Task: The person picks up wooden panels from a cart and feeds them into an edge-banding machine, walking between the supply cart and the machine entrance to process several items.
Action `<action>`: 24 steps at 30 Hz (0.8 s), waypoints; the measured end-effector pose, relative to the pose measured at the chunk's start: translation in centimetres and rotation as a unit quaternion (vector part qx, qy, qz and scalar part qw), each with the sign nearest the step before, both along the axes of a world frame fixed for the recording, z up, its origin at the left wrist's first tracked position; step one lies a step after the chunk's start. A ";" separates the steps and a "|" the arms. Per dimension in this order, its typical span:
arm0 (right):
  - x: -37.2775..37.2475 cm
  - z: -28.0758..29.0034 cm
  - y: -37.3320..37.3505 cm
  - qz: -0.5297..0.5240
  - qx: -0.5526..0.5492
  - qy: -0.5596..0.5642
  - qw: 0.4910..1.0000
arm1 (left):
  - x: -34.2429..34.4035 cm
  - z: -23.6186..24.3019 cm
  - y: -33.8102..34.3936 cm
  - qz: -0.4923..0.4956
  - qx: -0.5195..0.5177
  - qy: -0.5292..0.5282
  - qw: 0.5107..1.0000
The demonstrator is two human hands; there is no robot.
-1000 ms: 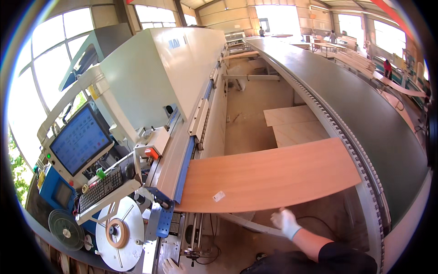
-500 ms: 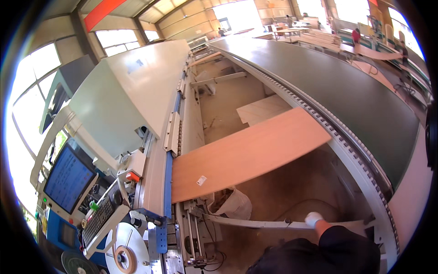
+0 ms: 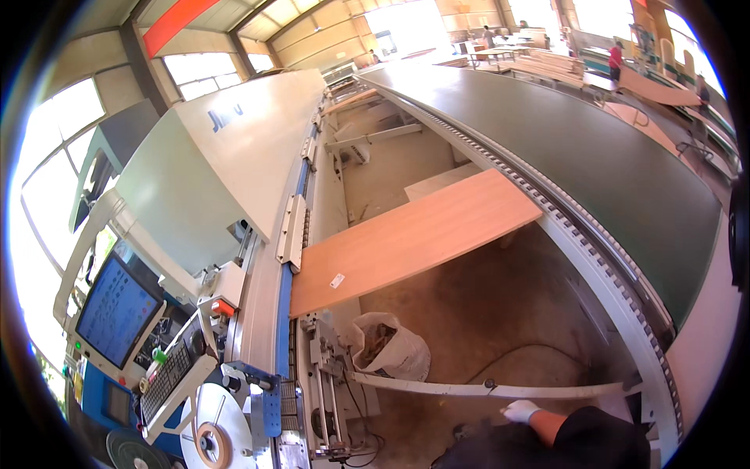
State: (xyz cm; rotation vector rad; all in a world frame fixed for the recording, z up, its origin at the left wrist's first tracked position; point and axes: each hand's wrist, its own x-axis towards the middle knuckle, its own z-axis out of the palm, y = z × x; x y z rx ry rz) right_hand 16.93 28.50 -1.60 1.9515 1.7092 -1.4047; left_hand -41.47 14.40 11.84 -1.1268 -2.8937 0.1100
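My right hand [image 3: 519, 410], in a white glove, is low in the view, just on the near side of a pale metal crossbar [image 3: 476, 388]. It looks empty, its fingers loosely apart. The dark sleeve [image 3: 601, 438] of my right arm comes in from the lower right. My left hand is out of sight. Ahead, a wood-coloured board [image 3: 422, 238] with a small white label [image 3: 337, 281] spans from the blue-edged machine rail [image 3: 285, 320] to the roller rail [image 3: 558, 211] on the right, apart from my hand.
A white sack [image 3: 402, 356] stands on the floor below the board. To the left are a monitor [image 3: 117, 309], a keyboard [image 3: 168, 371] and a tape reel [image 3: 219, 430]. A long dark conveyor belt [image 3: 562, 133] runs along the right. Other people work far off.
The board has slid farther away along the machine, showing more of the sack. My right hand has come back from the crossbar, toward me and slightly left.
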 end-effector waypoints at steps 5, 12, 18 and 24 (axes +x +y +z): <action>-3.9 -2.0 2.5 0.068 0.054 0.053 0.995 | -1.8 -0.3 1.3 -0.021 -0.107 -0.099 0.989; -5.3 -4.3 5.7 0.125 0.075 0.043 0.988 | 6.6 0.5 -3.2 -0.070 0.053 -0.115 0.989; -0.3 -12.8 6.1 -0.067 -0.010 0.208 0.976 | 15.4 -5.0 -13.7 -0.006 0.043 -0.506 0.862; -0.6 -10.1 -2.5 -0.001 -0.118 0.150 0.982 | 22.9 -11.4 -38.4 0.236 0.113 -0.459 0.849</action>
